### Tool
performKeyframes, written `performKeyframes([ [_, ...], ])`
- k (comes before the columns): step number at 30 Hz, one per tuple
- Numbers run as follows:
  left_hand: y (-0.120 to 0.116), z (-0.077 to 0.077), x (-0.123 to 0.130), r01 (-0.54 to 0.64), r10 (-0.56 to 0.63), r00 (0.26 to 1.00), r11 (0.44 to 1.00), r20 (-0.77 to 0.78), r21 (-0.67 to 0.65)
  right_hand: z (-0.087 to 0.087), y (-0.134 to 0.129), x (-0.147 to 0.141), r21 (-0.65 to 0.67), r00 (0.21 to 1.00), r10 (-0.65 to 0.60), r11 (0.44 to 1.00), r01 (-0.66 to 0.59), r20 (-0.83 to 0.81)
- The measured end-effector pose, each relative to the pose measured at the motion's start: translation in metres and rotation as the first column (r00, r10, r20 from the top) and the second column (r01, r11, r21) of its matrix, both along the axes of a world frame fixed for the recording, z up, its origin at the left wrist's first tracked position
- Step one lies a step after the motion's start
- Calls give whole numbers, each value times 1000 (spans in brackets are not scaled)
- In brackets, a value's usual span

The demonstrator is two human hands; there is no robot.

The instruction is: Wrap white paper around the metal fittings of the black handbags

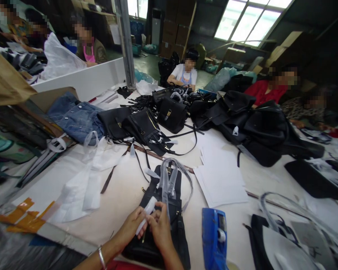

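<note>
A black bag [173,210] lies on the table right in front of me, its handles wrapped in clear plastic [169,174]. Over the bag, my left hand [138,221] is closed on a rolled piece of white wrapping [150,206]. My right hand [159,223] touches the same white piece from the other side, fingers bent round its edge. A silver bangle [101,257] circles my left wrist. To the right of the bag stands a blue tape dispenser [211,236].
White paper sheets [221,176] lie right of centre. More black bags [171,114] are heaped across the back. White wrapping sheets [81,187] and a denim garment [73,116] are at left. Several people sit beyond the table, one in a white shirt [178,73].
</note>
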State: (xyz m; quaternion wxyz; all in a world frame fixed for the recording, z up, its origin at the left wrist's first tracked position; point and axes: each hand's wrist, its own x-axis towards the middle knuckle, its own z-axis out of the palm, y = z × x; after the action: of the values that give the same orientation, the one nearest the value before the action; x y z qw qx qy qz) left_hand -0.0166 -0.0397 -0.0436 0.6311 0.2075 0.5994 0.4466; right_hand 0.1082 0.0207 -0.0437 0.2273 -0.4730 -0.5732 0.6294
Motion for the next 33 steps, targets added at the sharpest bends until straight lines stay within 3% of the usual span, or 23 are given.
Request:
performKeyframes([
  [4,5,13,-6,-75,78,976,997,205,-25,-13,0,-8,-147,992,-66,988,50,-109],
  [7,8,17,-20,-18,61,904,994,424,-103,-14,6,-15,-158,977,81,981,-114,-200],
  [10,11,15,-34,85,7,832,986,554,-141,-14,16,-16,-79,940,241,960,-267,-243],
  [15,16,8,-43,157,-47,805,978,592,-136,-11,41,-9,113,901,432,897,-427,-27],
  [20,18,4,-45,149,-68,852,982,519,-114,2,67,-2,215,816,558,788,-577,147],
  [22,20,5,-48,161,-75,866,978,494,-135,4,80,4,235,847,489,816,-528,207],
  [24,22,7,-52,177,-88,888,971,452,-160,3,93,17,224,899,320,892,-393,300],
  [26,23,5,-57,189,-112,921,966,372,-177,-2,103,37,219,892,122,947,-236,436],
  [29,24,-2,-62,216,-178,964,959,199,-185,-9,106,75,239,760,-42,959,-152,649],
  [31,25,-10,-64,249,-251,968,950,13,-190,-12,95,95,212,670,-34,959,-186,741],
  [33,25,-16,-64,303,-344,910,933,-233,-192,-13,78,105,152,630,22,963,-221,776],
])
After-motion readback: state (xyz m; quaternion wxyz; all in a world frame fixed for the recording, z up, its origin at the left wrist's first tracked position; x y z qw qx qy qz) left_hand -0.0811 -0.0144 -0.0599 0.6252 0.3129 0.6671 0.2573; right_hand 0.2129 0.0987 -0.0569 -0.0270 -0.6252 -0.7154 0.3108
